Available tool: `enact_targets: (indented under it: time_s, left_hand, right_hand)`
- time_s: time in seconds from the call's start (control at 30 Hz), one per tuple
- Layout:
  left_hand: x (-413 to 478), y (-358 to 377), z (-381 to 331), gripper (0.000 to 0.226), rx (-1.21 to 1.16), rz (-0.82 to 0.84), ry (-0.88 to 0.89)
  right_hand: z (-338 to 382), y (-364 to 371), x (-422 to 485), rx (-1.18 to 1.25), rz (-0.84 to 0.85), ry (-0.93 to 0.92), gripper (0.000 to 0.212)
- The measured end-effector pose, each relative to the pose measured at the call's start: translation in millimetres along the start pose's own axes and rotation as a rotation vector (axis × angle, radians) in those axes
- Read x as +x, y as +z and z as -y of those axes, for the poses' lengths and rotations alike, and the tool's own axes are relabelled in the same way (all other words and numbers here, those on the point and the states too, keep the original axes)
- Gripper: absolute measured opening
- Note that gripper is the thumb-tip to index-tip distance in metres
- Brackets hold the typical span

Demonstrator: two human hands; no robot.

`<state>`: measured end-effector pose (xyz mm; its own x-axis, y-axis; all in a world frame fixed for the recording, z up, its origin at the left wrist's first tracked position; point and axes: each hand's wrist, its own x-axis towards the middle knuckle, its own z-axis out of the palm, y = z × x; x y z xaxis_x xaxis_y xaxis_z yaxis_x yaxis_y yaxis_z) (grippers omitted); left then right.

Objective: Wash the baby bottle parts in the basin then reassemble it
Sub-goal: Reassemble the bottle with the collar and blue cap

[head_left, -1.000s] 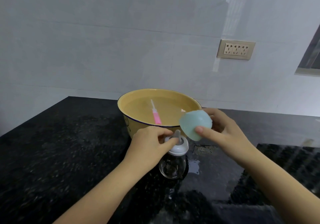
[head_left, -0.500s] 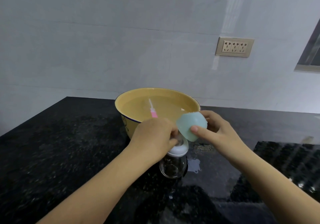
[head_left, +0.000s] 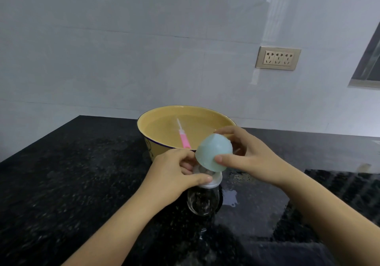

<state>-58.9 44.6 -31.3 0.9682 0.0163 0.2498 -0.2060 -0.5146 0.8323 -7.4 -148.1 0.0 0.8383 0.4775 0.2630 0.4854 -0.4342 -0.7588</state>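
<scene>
Cap (head_left: 213, 152) dropped closer, tilted over bottle (head_left: 202, 202) | right hand (head_left: 255, 158) fingers pinch it | left hand (head_left: 174, 173) grips collar (head_left: 216, 181) | capping looks like last step

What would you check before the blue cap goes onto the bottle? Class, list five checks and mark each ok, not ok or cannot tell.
1. The bottle stands upright on the counter: ok.
2. The left hand grips the collar: ok.
3. The right hand pinches the cap: ok.
4. The cap sits level over the collar: not ok, tilted.
5. The teat is seated straight: cannot tell, mostly covered.
</scene>
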Motion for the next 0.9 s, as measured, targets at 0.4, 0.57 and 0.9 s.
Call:
enact_targets:
  time_s: [0.4, 0.57, 0.9]
  left_hand:
    - [-2, 11, 20, 0.059, -0.046, 0.062, 0.022]
    - [-1, 14, 28, 0.067, -0.082, 0.071, 0.050]
    - [2, 15, 33, 0.064, -0.155, 0.067, 0.064]
  right_hand:
    - [14, -4, -3, -0.197, 0.258, 0.033, 0.059]
    - [17, 10, -5, -0.292, 0.082, -0.024, 0.044]
    - [18, -4, 0, -0.245, 0.169, -0.076, 0.041]
